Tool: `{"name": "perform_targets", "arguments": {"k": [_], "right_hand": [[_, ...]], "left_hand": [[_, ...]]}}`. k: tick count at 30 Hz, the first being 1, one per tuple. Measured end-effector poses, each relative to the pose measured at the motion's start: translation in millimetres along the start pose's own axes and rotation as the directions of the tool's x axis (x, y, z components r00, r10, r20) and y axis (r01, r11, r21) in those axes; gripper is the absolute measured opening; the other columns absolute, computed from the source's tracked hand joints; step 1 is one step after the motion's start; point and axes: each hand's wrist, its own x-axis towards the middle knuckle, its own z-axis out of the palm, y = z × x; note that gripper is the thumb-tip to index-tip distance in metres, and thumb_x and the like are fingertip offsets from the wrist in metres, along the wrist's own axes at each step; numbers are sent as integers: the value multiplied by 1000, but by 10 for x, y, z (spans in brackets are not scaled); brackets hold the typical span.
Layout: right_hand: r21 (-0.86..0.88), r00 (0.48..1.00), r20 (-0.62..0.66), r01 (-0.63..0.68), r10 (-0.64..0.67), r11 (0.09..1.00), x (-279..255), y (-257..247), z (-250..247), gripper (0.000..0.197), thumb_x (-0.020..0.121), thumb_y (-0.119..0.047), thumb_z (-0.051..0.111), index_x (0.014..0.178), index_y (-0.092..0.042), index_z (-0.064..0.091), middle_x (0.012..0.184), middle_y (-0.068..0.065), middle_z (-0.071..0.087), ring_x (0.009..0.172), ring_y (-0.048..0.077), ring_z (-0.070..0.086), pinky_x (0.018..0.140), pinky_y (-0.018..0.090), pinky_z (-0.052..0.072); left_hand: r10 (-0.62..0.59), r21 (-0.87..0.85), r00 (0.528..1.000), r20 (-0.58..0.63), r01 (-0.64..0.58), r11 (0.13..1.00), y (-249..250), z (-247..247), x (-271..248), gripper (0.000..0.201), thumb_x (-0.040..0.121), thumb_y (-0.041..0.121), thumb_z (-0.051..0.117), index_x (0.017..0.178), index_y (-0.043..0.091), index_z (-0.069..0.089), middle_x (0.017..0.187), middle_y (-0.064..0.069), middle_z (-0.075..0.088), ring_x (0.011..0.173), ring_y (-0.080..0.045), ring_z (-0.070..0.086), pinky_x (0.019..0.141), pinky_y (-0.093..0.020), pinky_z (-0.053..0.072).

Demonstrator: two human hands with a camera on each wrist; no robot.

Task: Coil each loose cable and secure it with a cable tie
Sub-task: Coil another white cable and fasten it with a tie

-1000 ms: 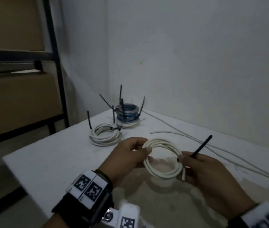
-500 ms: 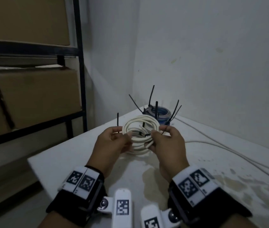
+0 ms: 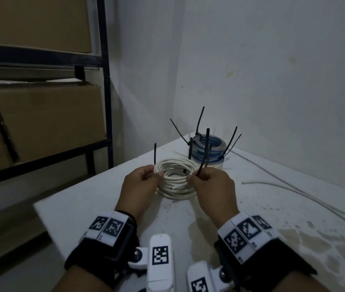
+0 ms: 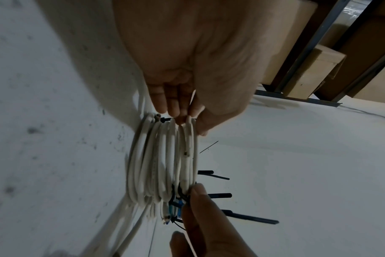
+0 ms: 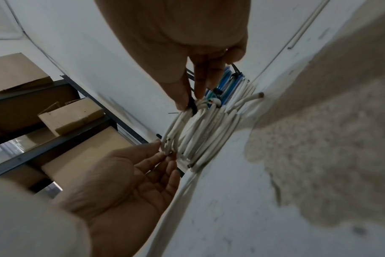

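Observation:
I hold a white cable coil (image 3: pixel 175 165) level between both hands, directly over a second white coil (image 3: pixel 177 193) that lies on the table. My left hand (image 3: pixel 156 172) pinches the held coil's left side; the left wrist view shows its fingertips (image 4: pixel 180 118) on the strands (image 4: pixel 163 165). My right hand (image 3: pixel 192 177) pinches a black cable tie (image 3: pixel 206 144) at the coil's right side, its tail standing up. In the right wrist view, thumb and finger (image 5: pixel 185 102) press the tie band (image 5: pixel 192 106) against the coil (image 5: pixel 200 132).
A blue-and-white coil stack (image 3: pixel 209 148) with several black tie tails stands behind, near the wall corner. A loose white cable (image 3: pixel 294 190) runs along the table's right side by the wall. A black metal shelf (image 3: pixel 104 81) with cardboard boxes stands left of the white table (image 3: pixel 95 207).
Both hands carried the coil away from me and left, over the tied white coil. The right hand moved from the tie's tail to pinching it at the coil.

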Motion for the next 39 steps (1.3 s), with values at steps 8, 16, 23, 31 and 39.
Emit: {"name": "perform_targets", "arguments": {"k": [8, 16, 23, 31, 39], "right_hand": [[-32, 997, -71, -12, 10, 999, 66, 39, 26, 18, 83, -30, 68, 75, -14, 70, 76, 4, 68, 81, 24, 63, 78, 39, 50], [-86, 999, -39, 18, -21, 996, 95, 21, 32, 24, 80, -30, 71, 62, -19, 61, 64, -1, 59, 72, 22, 59, 72, 32, 47], [-262, 997, 68, -5, 24, 965, 43, -61, -25, 19, 83, -37, 67, 71, -23, 61, 74, -2, 60, 87, 23, 59, 89, 39, 42], [-209, 990, 140, 25, 5, 978, -51, -11, -172, 18, 77, -35, 72, 83, -27, 58, 93, 0, 66, 97, 22, 60, 93, 44, 44], [-357, 965, 264, 103, -5, 929, -599, 98, -1101, 25, 88, -44, 57, 85, -20, 63, 87, -3, 61, 83, 14, 58, 78, 29, 48]], "left_hand": [[64, 117, 995, 73, -72, 991, 13, -34, -35, 17, 89, 17, 64, 90, 34, 66, 90, 14, 68, 79, 3, 60, 68, -11, 46], [48, 101, 992, 115, -60, 993, -34, -24, -1, 31, 91, 12, 61, 120, 21, 65, 118, 6, 67, 114, -9, 58, 106, -39, 43], [27, 135, 987, 159, -49, 990, -86, -59, 40, 28, 90, 12, 60, 115, 21, 68, 110, 4, 71, 107, -14, 64, 102, -43, 46], [-34, 104, 996, 86, 25, 994, -3, -42, -34, 49, 91, 11, 61, 138, 15, 47, 124, 13, 54, 117, -10, 51, 103, -30, 37], [192, 145, 964, -186, -167, 975, 250, -156, -203, 23, 94, 18, 57, 116, 24, 58, 118, -6, 61, 107, -24, 55, 100, -40, 42]]}}
